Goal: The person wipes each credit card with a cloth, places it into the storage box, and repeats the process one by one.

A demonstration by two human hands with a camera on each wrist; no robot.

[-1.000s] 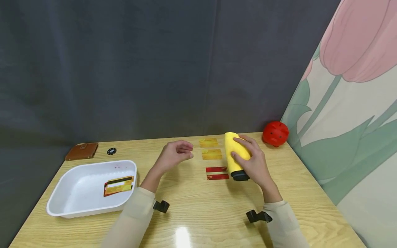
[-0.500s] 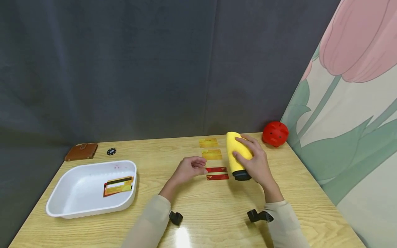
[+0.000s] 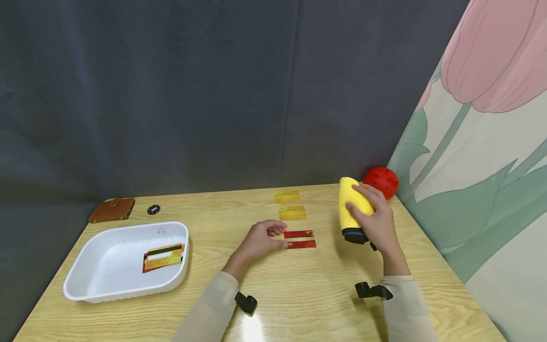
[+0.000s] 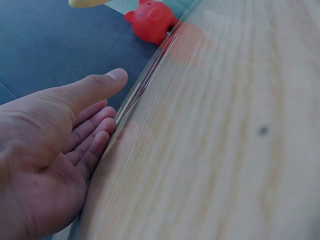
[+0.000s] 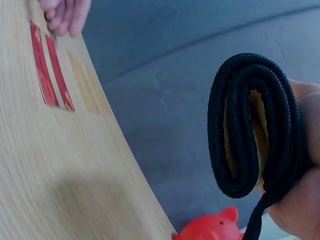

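Note:
My right hand point(image 3: 378, 221) grips a rolled-up yellow towel point(image 3: 353, 202) above the table, near the right side. In the right wrist view, the black-trimmed end of the towel point(image 5: 257, 125) shows its coiled layers. My left hand point(image 3: 264, 240) lies low at the left edge of a red card point(image 3: 300, 239) with a pale stripe. Left wrist view: the thumb and fingers of the left hand point(image 4: 65, 145) are apart, with nothing between them. Whether a fingertip touches the card, I cannot tell. Two gold cards point(image 3: 292, 213) lie behind the red one.
At the left stands a white plastic tray point(image 3: 124, 290) with overlapping cards point(image 3: 163, 256) inside. Behind it are a brown wallet point(image 3: 112, 210) and a black-and-white chip point(image 3: 154, 209). A red piggy bank point(image 3: 381, 180) sits at the back right, partly behind the towel.
My left hand has moved right and down from beside the gold cards to the red card. My right hand has carried the towel to the right, toward the piggy bank.

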